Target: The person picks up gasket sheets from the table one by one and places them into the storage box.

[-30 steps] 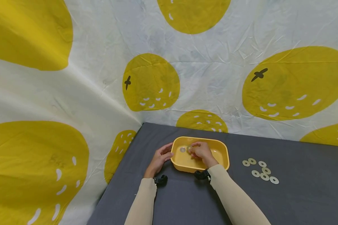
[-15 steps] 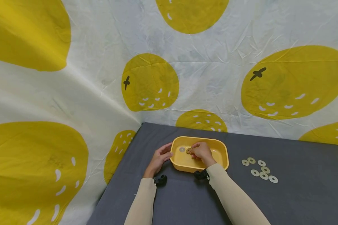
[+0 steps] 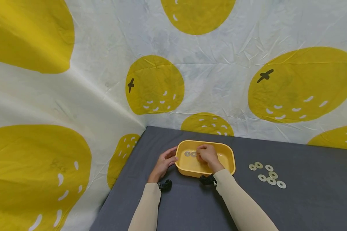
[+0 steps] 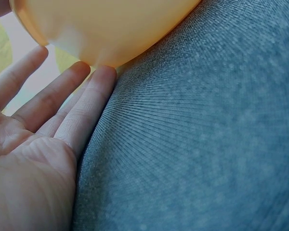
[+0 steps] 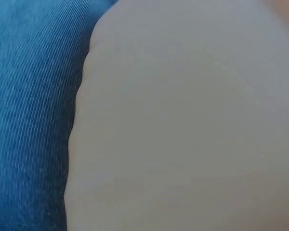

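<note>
My left hand rests against the left end of a shallow yellow plastic tub, its thumb near the rim. In the left wrist view the fingers extend with their tips at the tub's outer wall. Inside the tub, two flat metal washers lie side by side on the floor, toward the left. My right hand is in the tub just right of the second washer, fingers bent downward; I cannot tell whether anything is inside them. A pale sleeve fills most of the right wrist view.
Several more washers, some silvery and some brassy, lie spread on the dark grey cloth right of the tub. A white sheet with yellow fruit shapes hangs behind and at the left. Each wrist wears a black strap mount.
The second washer, under my right fingertips and tilted before, now lies flat beside the first. My right fingers have drawn back slightly to the right and curled in. The left hand stays put.
</note>
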### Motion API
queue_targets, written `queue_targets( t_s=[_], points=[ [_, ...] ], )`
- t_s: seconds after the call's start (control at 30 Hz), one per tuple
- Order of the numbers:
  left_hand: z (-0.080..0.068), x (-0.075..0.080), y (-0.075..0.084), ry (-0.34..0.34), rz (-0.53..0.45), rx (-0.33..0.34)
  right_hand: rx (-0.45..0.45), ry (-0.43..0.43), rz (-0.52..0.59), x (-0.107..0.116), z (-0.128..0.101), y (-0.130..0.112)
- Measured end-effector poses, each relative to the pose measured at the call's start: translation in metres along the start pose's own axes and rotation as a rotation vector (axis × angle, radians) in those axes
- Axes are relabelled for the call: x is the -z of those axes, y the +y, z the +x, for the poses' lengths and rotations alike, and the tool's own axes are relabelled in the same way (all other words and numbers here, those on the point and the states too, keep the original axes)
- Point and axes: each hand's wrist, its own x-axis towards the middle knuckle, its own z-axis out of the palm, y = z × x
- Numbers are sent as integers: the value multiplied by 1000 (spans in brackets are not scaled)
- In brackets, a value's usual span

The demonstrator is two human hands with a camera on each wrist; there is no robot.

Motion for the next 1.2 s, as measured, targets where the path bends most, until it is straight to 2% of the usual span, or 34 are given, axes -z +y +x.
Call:
queue_targets(
  t_s=[0.13, 0.33, 0.47, 0.63, 0.8, 1.03, 1.2],
  points=[
    [0, 0, 0, 3, -2, 3, 104, -58, 84, 7, -2, -3],
    [-1, -1, 1, 11, -4, 13, 321, -158, 68, 40, -16, -6],
    [-1, -1, 1, 1, 6, 1, 402, -114, 54, 77, -29, -1],
    [0, -1, 2, 8, 12, -6, 373, 4, 54, 127, -41, 15],
    [0, -1, 1, 19, 7, 11, 322, 106, -28, 176, -52, 41],
    [-1, -1, 0, 23, 2, -2, 268, 137, -98, 229, -67, 81],
    [0, -3, 1, 25, 4, -3, 221, 145, -216, 255, -79, 99]
  ],
)
